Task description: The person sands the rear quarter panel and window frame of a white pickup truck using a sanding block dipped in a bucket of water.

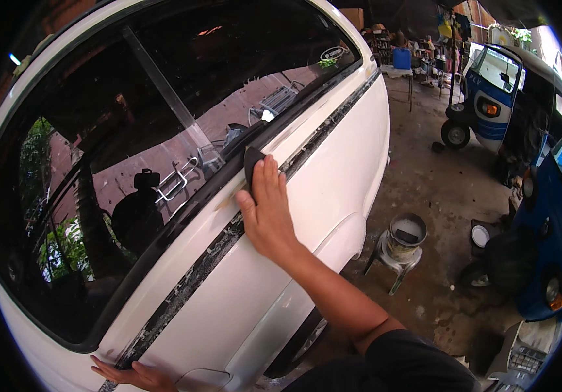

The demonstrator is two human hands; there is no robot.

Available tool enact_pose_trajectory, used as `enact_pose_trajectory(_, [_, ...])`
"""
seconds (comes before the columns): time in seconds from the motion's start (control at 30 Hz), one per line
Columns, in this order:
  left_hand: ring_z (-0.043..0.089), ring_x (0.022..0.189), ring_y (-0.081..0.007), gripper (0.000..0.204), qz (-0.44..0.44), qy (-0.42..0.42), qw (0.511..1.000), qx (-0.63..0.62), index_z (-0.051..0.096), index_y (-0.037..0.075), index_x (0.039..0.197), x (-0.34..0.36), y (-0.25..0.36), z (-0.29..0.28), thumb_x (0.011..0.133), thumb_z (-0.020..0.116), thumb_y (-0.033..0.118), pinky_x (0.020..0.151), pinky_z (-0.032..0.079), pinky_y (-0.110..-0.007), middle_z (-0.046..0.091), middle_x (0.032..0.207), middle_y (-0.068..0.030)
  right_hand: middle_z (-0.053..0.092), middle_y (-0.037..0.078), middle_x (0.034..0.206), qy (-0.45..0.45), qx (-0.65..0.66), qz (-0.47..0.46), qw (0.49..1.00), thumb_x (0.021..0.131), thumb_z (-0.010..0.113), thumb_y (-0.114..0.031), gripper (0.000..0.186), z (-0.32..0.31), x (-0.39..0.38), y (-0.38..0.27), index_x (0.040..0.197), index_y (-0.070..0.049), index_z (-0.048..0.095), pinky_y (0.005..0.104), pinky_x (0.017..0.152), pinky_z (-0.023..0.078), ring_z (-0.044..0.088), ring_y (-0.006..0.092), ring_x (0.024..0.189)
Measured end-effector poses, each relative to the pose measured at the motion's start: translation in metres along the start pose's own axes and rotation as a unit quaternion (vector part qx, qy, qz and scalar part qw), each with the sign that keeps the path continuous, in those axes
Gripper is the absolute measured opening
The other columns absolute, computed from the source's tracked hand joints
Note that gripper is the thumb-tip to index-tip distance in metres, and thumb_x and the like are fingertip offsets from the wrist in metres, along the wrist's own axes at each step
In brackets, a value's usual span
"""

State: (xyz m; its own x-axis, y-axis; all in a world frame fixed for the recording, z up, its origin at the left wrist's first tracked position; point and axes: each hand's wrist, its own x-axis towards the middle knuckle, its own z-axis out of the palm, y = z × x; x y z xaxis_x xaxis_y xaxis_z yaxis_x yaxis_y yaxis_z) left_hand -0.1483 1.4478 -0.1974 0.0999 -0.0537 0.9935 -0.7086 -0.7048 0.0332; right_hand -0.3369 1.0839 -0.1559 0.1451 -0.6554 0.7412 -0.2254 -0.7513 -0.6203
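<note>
A white vehicle's side (323, 196) slants across the view, with a large dark window (117, 72) above it. Along the body below the glass runs a rough, scuffed black strip (186, 291). My right hand (271, 219) lies against the panel just under the window, fingers stretched forward. Beneath those fingers it presses a dark piece of sandpaper (251, 164) on the white paint, where tan patches show. Lower left, my left hand (140, 377) rests on the body over the strip's near end. Its fingers are spread and hold nothing.
Right of the vehicle, a bucket of cloudy liquid (406, 232) stands on a small stool (393, 264). Blue-and-white three-wheelers (495, 124) are parked along the right. A white round dish (480, 236) is on the floor. At the back, a blue container (402, 59) sits on a table.
</note>
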Motion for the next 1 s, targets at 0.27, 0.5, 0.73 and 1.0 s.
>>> enact_pose_trajectory(0.27, [0.018, 0.146, -0.0445, 0.076, 0.003, 0.001, 1.000, 0.000, 0.027, -0.001, 0.152, 0.001, 0.008, 0.005, 0.103, 0.027, 0.057, 0.117, 0.014, -0.059, 0.029, 0.157, -0.0204, 0.023, 0.037, 0.153, 0.087, 0.027, 0.091, 0.992, 0.106, 0.029, -0.044, 0.073, -0.027, 0.075, 0.065, 0.143, 0.018, 0.028, 0.0496, 0.121, 0.010, 0.017, 0.0457, 0.147])
enact_pose_trajectory(0.5, [0.018, 0.146, -0.0446, 0.078, 0.012, 0.000, 1.000, 0.018, 0.028, -0.001, 0.152, 0.004, 0.005, 0.004, 0.102, 0.026, 0.060, 0.117, 0.015, -0.059, 0.029, 0.157, -0.0210, 0.024, 0.037, 0.152, 0.103, -0.019, 0.071, 0.992, 0.105, 0.029, -0.044, 0.073, -0.039, 0.091, 0.082, 0.144, 0.017, 0.028, 0.0511, 0.120, 0.011, 0.018, 0.0460, 0.146])
enact_pose_trajectory(0.73, [0.031, 0.136, -0.0505, 0.075, 0.024, -0.009, 0.999, 0.039, 0.034, -0.011, 0.143, 0.013, 0.023, -0.010, 0.103, 0.034, 0.053, 0.108, 0.028, -0.063, 0.037, 0.146, -0.0299, 0.024, 0.035, 0.154, 0.071, 0.050, 0.078, 0.993, 0.106, 0.028, -0.044, 0.071, -0.018, 0.057, 0.056, 0.144, 0.016, 0.030, 0.0481, 0.121, 0.011, 0.019, 0.0431, 0.147])
enact_pose_trajectory(1.0, [0.015, 0.144, -0.0523, 0.073, 0.021, -0.044, 0.999, -0.003, 0.022, -0.010, 0.150, 0.008, 0.028, -0.003, 0.105, 0.028, 0.047, 0.114, 0.016, -0.066, 0.023, 0.157, -0.0288, 0.030, 0.034, 0.151, 0.145, 0.005, 0.112, 0.983, 0.105, 0.026, -0.047, 0.072, -0.062, 0.147, 0.148, 0.140, 0.015, 0.037, 0.0517, 0.120, 0.012, 0.022, 0.0438, 0.145])
